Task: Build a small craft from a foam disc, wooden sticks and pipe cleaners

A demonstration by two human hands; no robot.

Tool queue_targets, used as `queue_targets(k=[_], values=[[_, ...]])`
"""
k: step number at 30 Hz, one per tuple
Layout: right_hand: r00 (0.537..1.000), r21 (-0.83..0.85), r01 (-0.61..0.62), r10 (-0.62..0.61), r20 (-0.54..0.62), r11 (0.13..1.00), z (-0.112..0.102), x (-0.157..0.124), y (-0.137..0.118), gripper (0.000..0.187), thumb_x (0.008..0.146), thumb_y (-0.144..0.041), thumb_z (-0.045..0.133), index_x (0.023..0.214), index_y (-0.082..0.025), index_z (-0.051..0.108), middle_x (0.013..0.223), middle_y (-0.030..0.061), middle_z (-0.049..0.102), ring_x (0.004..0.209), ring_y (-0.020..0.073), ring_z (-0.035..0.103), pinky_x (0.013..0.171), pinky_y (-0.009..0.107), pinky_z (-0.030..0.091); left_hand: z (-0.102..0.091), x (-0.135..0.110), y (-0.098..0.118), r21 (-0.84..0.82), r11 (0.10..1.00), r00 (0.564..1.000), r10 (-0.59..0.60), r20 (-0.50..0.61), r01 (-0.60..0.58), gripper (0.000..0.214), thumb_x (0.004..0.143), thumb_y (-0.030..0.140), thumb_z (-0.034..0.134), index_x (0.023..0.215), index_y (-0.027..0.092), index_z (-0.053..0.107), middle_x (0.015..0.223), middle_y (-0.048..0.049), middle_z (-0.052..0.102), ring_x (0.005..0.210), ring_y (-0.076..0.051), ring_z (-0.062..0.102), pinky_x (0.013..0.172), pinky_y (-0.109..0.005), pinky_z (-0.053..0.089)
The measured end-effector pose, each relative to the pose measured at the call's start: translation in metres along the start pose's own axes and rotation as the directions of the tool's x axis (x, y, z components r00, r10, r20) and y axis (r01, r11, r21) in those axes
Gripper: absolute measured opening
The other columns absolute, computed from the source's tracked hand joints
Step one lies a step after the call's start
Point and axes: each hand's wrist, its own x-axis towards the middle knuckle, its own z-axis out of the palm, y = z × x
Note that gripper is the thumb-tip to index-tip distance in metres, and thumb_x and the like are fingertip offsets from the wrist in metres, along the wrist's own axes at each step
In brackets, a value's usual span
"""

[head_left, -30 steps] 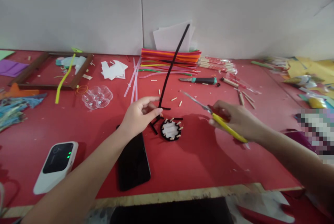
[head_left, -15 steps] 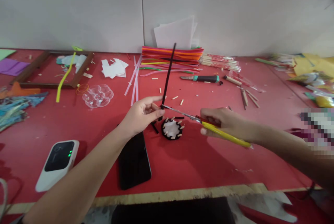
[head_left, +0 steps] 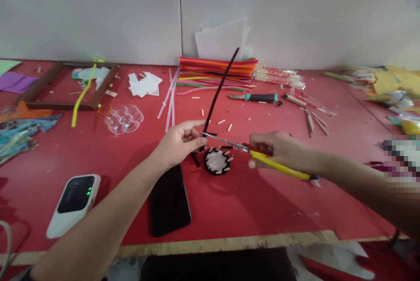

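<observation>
My left hand (head_left: 180,143) pinches the lower end of a long black pipe cleaner (head_left: 219,91), which stands up and leans to the right. My right hand (head_left: 275,150) is closed around scissors (head_left: 278,166) with yellow and red handles. Their blades reach left to the pipe cleaner, just above my left fingertips. Below the blades lies a small round piece (head_left: 217,161) with a white middle, a black fuzzy rim and several short wooden pegs round it. Short black pieces (head_left: 195,159) lie to its left and behind it.
A black phone (head_left: 170,204) lies under my left wrist, with a white device (head_left: 74,206) farther left. Behind are a bundle of coloured pipe cleaners (head_left: 216,71), a utility knife (head_left: 254,98), a clear palette (head_left: 124,119) and a brown frame (head_left: 62,107). Wooden sticks (head_left: 316,121) lie to the right.
The pipe cleaner's top has tipped to the right. A short black piece now shows beside the blade tips. My right hand and the scissors have shifted slightly left.
</observation>
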Motion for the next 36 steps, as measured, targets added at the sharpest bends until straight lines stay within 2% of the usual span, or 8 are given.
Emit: queue_targets(k=[6, 16, 21, 28, 30, 32, 36], values=[[1.000, -0.020, 0.024, -0.024, 0.007, 0.999, -0.001, 0.004, 0.001, 0.055, 0.076, -0.071, 0.063, 0.066, -0.024, 0.037, 0.057, -0.0065, 0.035, 0.056, 0.0115, 0.032, 0.054, 0.026, 0.027, -0.001, 0.001, -0.002, 0.005, 1.000, 1.000, -0.008, 0.008, 0.008, 0.056, 0.076, 0.028, 0.083, 0.129, 0.019, 0.068, 0.076, 0.0014, 0.071, 0.069, -0.014, 0.069, 0.071, -0.029, 0.056], [0.994, -0.036, 0.085, -0.083, 0.068, 0.996, -0.001, 0.009, 0.005, 0.060, 0.077, -0.079, 0.058, 0.065, -0.024, 0.036, 0.057, -0.0067, 0.033, 0.057, 0.0117, 0.032, 0.054, 0.025, 0.027, 0.001, -0.002, 0.004, 0.048, 0.990, 0.991, -0.132, -0.010, 0.133, 0.057, 0.079, 0.022, 0.079, 0.134, 0.016, 0.064, 0.077, 0.0026, 0.066, 0.075, -0.014, 0.068, 0.073, -0.029, 0.058], [0.995, -0.080, 0.078, -0.073, 0.065, 0.994, -0.001, 0.010, 0.008, 0.061, 0.077, -0.079, 0.057, 0.065, -0.024, 0.035, 0.057, -0.0066, 0.031, 0.057, 0.0114, 0.032, 0.054, 0.025, 0.026, 0.001, -0.002, 0.006, 0.093, 0.990, 0.994, -0.105, 0.005, 0.104, 0.047, 0.082, 0.021, 0.077, 0.128, 0.018, 0.069, 0.075, 0.0034, 0.065, 0.073, -0.012, 0.067, 0.072, -0.026, 0.056], [1.000, -0.032, 0.022, -0.021, 0.022, 0.999, -0.008, 0.006, 0.017, 0.055, 0.075, -0.073, 0.061, 0.067, -0.024, 0.037, 0.059, -0.0063, 0.035, 0.058, 0.0114, 0.036, 0.055, 0.025, 0.028, 0.002, -0.001, 0.006, 0.034, 0.990, 0.985, -0.136, -0.105, 0.140, 0.036, 0.083, 0.015, 0.075, 0.120, 0.017, 0.072, 0.083, 0.0006, 0.068, 0.075, -0.012, 0.071, 0.072, -0.026, 0.060], [0.999, -0.016, -0.024, 0.024, -0.024, 1.000, -0.012, 0.003, 0.020, 0.056, 0.077, -0.076, 0.057, 0.069, -0.024, 0.039, 0.061, -0.0055, 0.037, 0.059, 0.0121, 0.038, 0.057, 0.027, 0.029, 0.001, 0.000, 0.005, 0.067, 0.991, 0.983, -0.105, -0.150, 0.116, 0.035, 0.082, 0.014, 0.078, 0.117, 0.018, 0.074, 0.093, -0.0013, 0.071, 0.078, -0.011, 0.071, 0.075, -0.025, 0.060], [0.985, -0.051, -0.148, 0.142, -0.101, 0.988, -0.015, 0.000, 0.023, 0.055, 0.079, -0.077, 0.055, 0.072, -0.024, 0.041, 0.062, -0.0041, 0.040, 0.060, 0.0133, 0.040, 0.058, 0.028, 0.030, 0.000, 0.001, 0.004, 0.110, 0.989, 0.983, -0.077, -0.169, 0.097, 0.037, 0.081, 0.015, 0.079, 0.117, 0.018, 0.075, 0.101, -0.0033, 0.073, 0.082, -0.011, 0.072, 0.078, -0.024, 0.060], [0.869, -0.177, -0.482, 0.443, -0.219, 0.858, -0.017, -0.002, 0.030, 0.047, 0.087, -0.068, 0.055, 0.074, -0.024, 0.044, 0.060, 0.0002, 0.050, 0.058, 0.0163, 0.047, 0.058, 0.031, 0.030, -0.002, 0.001, 0.003, 0.160, 0.985, 0.985, -0.041, -0.165, 0.068, 0.040, 0.080, 0.017, 0.079, 0.120, 0.017, 0.074, 0.110, -0.0063, 0.076, 0.091, -0.014, 0.073, 0.089, -0.028, 0.059]])
